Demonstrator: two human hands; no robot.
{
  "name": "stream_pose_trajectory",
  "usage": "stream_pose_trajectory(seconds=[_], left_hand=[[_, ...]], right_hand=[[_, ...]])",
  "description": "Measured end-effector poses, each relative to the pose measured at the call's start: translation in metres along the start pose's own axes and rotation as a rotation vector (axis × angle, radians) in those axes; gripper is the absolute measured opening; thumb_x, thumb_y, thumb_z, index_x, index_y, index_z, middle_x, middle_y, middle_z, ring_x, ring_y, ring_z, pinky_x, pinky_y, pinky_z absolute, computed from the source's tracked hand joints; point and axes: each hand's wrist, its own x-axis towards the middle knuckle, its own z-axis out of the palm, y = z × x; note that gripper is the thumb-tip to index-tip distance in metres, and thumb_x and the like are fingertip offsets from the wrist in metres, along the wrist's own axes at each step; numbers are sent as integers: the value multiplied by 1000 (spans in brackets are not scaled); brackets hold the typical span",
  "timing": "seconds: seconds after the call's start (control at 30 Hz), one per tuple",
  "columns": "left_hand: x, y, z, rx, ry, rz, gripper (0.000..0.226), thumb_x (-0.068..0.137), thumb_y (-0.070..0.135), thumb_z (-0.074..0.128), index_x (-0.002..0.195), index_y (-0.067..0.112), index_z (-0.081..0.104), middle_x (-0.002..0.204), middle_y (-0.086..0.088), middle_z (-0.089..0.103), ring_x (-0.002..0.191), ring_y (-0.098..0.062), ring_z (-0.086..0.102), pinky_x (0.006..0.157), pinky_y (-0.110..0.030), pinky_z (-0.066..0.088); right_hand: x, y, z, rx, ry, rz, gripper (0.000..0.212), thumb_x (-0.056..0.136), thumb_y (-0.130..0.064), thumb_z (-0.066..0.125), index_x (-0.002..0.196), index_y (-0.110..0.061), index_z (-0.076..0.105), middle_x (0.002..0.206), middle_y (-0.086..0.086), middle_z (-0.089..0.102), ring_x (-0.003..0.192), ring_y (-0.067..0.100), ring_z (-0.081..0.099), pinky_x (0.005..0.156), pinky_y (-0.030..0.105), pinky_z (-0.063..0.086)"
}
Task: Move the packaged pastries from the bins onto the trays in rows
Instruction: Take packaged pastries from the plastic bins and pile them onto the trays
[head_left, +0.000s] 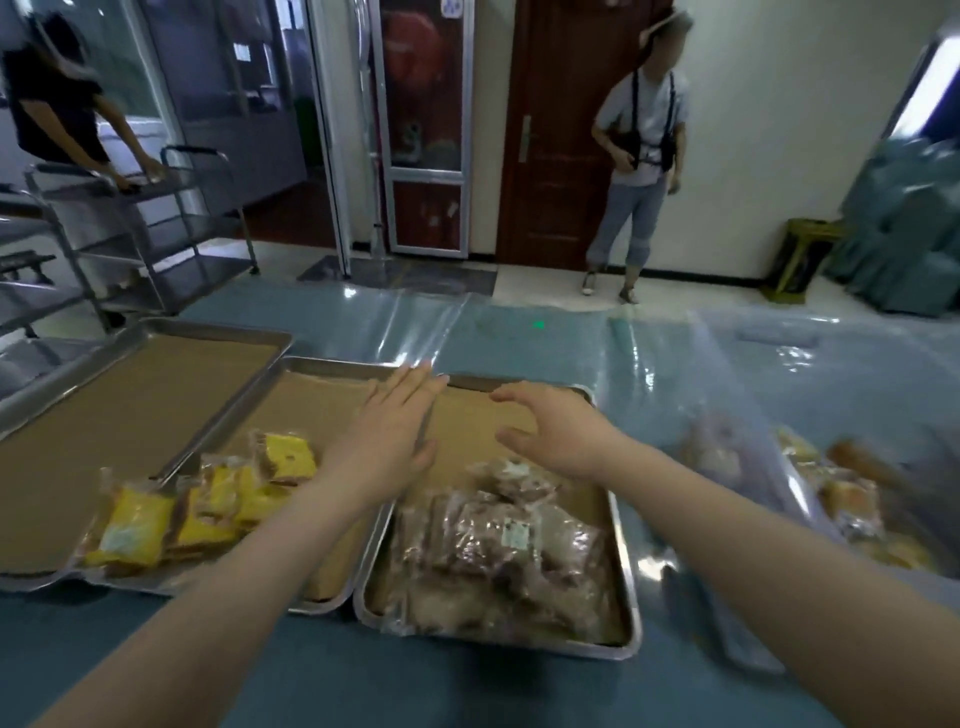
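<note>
So both hands are free right now. The left hand (387, 431) is flat with straight fingers, hovering over the seam between the middle tray (332, 364) and the right tray (626, 571). The right hand (553, 439) is loose, fingers a bit bent, over the bare brown liner at the far end of the right tray. Neither one is gripping anything. Looks to me like the in-between bit of the job: either about to tidy what's on the trays or about to go for another load. The pastries are nowhere near rows. The yellow packs (208, 509) sit in a jumble at the near end of the middle tray, one lying across the rim toward the left tray (156, 325), and the brown packs (498, 551) are heaped at the near end of the right tray. More packs sit off to the right in what I take to be a bin (815, 506) under clear plastic sheeting, pretty blurry. My guess for the next move: lift packs off the heap one at a time and lay them side by side starting at the bare far end of the liner. The wrappers look slick and crinkly, so pinching an edge probably beats a flat grab. Not much luck with writing: there's a small white label (517, 535) on one brown pack and a pale label (122, 540) on a yellow one, both too small to read, and no brand I can make out. Everything sits on the blue worktop (519, 691).
</note>
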Motion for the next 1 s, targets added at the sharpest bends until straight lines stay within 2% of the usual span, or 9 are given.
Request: stream_pose_trajectory(seconds=[0.1,0.23,0.4,0.47,0.57,0.67,0.8,0.9,1.0], left_hand=[[32,67,12,-35,74,9,66,89,30,56,146,26,23,157,4,14,144,-13,7,113,-32,-1],[70,155,33,-114,117,1,60,88,26,58,143,23,34,153,1,26,141,-16,20,113,-30,9],[97,240,61,-306,141,-9,48,87,17,61,133,19,48,143,0,42,132,-18,36,110,-28,23],[105,270,70,-371,136,23,43,87,18,61,129,21,52,139,3,45,128,-11,38,105,-17,21],[116,312,80,-441,72,96,37,88,24,60,124,29,54,129,14,47,119,3,39,98,-11,23],[124,344,89,-480,-92,152,38,88,33,58,125,37,52,127,22,49,116,10,38,88,-1,25],[131,361,103,-187,-216,194,54,88,44,55,138,33,38,144,14,40,130,-6,34,101,-25,30],[132,362,110,-4,-237,255,57,88,49,51,140,30,36,143,9,41,132,-11,34,110,-28,19],[132,362,111,22,-221,266,56,88,53,49,137,29,40,138,8,47,127,-11,39,109,-29,20]], right_hand=[[-33,59,-51,-53,89,-26,36,90,-31,59,126,-24,58,127,-6,60,116,14,54,97,23,38],[-79,141,-109,-79,152,-2,27,92,-28,57,118,-24,62,120,-7,64,111,13,57,97,30,43],[-126,235,-143,-65,129,67,24,93,-28,56,116,-25,63,118,-11,63,110,9,55,87,16,36],[-145,271,-150,-66,101,106,24,93,-30,57,115,-25,63,116,-11,63,106,9,56,86,19,39],[-169,318,-156,-67,55,185,26,91,-30,60,115,-25,62,110,-10,64,99,8,58,84,22,44],[-183,347,-156,-46,-136,300,33,87,-34,63,119,-25,58,106,-7,62,99,13,60,86,28,48],[-185,363,-133,-251,-518,311,40,86,-40,62,121,-21,55,109,-1,62,93,18,57,80,30,48],[-181,359,-104,-352,-632,220,38,85,-40,61,112,-15,58,106,4,64,91,24,59,82,36,52],[-175,352,-76,-336,-832,212,62,82,-41,66,134,-16,46,123,6,57,106,29,57,89,38,49]])
